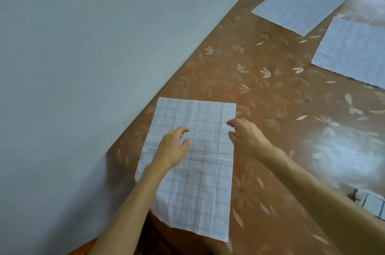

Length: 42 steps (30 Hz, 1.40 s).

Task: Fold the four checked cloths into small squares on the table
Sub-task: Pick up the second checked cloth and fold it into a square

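White cloth (193, 181) under two hands (174, 146) (248, 136), two more cloths (302, 2) (354, 50) beyond.

two bare arms reach forward, palms down. the left forearm (133, 202) angles up to the left hand (174, 146), fingers loosely curled, thumb apart. beside it, the right forearm (312, 188) leads to the right hand (248, 136), forefinger and thumb parted.

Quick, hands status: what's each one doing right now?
Left hand: open, fingers loosely curled over the nearest cloth, holding nothing.
Right hand: fingers curled at that cloth's right edge; cannot tell whether it pinches it.
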Motion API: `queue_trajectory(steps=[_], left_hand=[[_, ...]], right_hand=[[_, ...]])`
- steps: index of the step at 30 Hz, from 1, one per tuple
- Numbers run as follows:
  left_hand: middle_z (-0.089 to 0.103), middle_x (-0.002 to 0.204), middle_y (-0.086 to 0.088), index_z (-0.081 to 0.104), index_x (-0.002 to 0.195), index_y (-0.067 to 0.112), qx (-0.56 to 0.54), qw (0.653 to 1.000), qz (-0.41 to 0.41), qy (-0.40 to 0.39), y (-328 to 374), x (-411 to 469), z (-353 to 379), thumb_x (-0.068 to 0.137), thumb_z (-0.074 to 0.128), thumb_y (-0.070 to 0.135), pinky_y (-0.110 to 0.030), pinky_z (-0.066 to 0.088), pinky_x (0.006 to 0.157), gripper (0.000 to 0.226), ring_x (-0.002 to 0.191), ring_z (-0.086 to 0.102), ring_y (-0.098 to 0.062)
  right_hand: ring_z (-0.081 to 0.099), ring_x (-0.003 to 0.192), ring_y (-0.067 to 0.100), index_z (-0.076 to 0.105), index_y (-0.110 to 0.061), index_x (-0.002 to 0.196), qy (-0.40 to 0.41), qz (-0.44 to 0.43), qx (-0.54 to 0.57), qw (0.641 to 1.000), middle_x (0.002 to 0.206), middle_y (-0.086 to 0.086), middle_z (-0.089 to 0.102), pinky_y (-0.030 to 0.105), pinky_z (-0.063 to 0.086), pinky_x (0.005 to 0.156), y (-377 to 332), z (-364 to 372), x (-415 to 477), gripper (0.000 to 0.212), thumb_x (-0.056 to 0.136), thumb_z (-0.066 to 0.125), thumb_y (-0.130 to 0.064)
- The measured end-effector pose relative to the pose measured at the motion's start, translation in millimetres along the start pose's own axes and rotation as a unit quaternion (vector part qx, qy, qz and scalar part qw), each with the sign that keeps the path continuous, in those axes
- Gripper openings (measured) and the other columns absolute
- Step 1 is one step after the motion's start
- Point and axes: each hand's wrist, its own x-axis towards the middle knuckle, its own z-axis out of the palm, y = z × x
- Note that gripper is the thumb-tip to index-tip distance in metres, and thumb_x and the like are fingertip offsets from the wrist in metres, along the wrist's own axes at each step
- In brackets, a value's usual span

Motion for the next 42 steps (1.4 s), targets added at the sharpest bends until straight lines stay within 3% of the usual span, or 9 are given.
queue_trajectory(steps=[9,16,20,25,28,30,34,38,42], left_hand=[[0.054,0.140,-0.010,0.058,0.134,0.012,0.062,0.995,0.050,-0.061,-24.7,127.9,21.2,0.096,0.057,0.007,-0.037,0.044,0.102,0.038,0.126,0.054,-0.029],[0.009,0.169,-0.011,0.024,0.158,0.021,0.199,0.972,0.060,-0.107,-39.6,182.6,30.1,0.086,0.078,0.021,-0.043,0.019,0.123,0.090,0.155,0.011,-0.029],[0.030,0.156,-0.005,0.032,0.154,0.020,0.221,0.969,0.054,-0.099,-41.4,199.1,20.0,0.069,0.090,0.037,-0.039,0.027,0.117,0.104,0.143,0.033,-0.026],[0.052,0.128,-0.011,0.049,0.139,0.018,0.182,0.980,0.030,-0.071,-42.3,193.5,20.1,0.064,0.092,0.041,-0.041,0.046,0.101,0.090,0.117,0.053,-0.030],[0.063,0.107,-0.007,0.066,0.117,0.017,0.205,0.976,0.075,-0.025,-44.0,176.8,20.8,0.072,0.089,0.034,-0.036,0.044,0.089,0.054,0.102,0.057,-0.027],[0.063,0.093,-0.006,0.073,0.097,0.015,0.227,0.966,0.120,0.024,-45.7,163.0,16.7,0.074,0.088,0.027,-0.036,0.043,0.083,0.030,0.090,0.055,-0.026],[0.065,0.092,-0.004,0.074,0.082,0.013,0.232,0.956,0.164,0.074,-39.5,139.0,-8.0,0.075,0.086,0.027,-0.048,0.034,0.109,0.020,0.099,0.060,-0.025],[0.071,0.085,-0.002,0.070,0.085,0.016,0.225,0.959,0.159,0.066,-11.8,108.9,-39.8,0.084,0.077,0.037,-0.052,0.028,0.116,0.023,0.085,0.064,-0.021],[0.070,0.079,-0.005,0.067,0.085,0.012,0.177,0.971,0.142,0.075,24.9,66.6,-69.8,0.096,0.059,0.046,-0.032,0.051,0.068,0.037,0.069,0.061,-0.021]], right_hand=[[0.050,0.129,0.032,0.052,-0.008,0.137,-0.013,0.054,-0.039,0.998,0.137,0.012,0.058,0.042,0.043,0.100,7.1,16.9,95.9,0.042,0.096,0.052,-0.013],[0.049,0.128,0.041,0.042,-0.013,0.145,-0.006,0.065,-0.081,0.995,0.156,0.010,0.036,0.046,0.044,0.100,28.3,33.0,145.9,0.059,0.088,0.058,-0.009],[0.051,0.121,0.040,0.033,-0.019,0.150,0.003,0.045,-0.102,0.994,0.155,0.008,0.034,0.045,0.045,0.099,41.3,46.5,153.8,0.070,0.089,0.068,-0.021],[0.064,0.105,0.033,0.049,-0.020,0.135,-0.003,0.090,-0.055,0.994,0.126,0.009,0.057,0.042,0.054,0.085,42.2,44.4,157.8,0.053,0.087,0.071,-0.029],[0.065,0.093,0.029,0.066,-0.018,0.112,0.015,0.046,-0.054,0.997,0.098,0.004,0.069,0.039,0.055,0.073,41.8,38.6,147.1,0.031,0.081,0.068,-0.015],[0.060,0.082,0.020,0.075,-0.022,0.100,0.030,0.007,-0.062,0.998,0.079,-0.007,0.058,0.030,0.047,0.061,41.9,33.7,135.8,0.033,0.076,0.061,-0.004],[0.052,0.090,0.026,0.071,-0.009,0.085,0.065,-0.015,-0.023,0.997,0.087,-0.001,0.049,0.027,0.034,0.072,41.4,12.4,116.6,0.007,0.078,0.072,-0.010],[0.060,0.087,0.029,0.067,-0.008,0.081,0.073,-0.014,0.072,0.995,0.094,0.009,0.064,0.037,0.047,0.071,33.9,-24.2,91.8,0.015,0.078,0.079,-0.016],[0.055,0.064,0.022,0.059,-0.004,0.080,0.082,-0.049,0.162,0.982,0.076,0.010,0.063,0.034,0.043,0.056,19.8,-55.8,50.3,0.033,0.081,0.079,-0.030]])
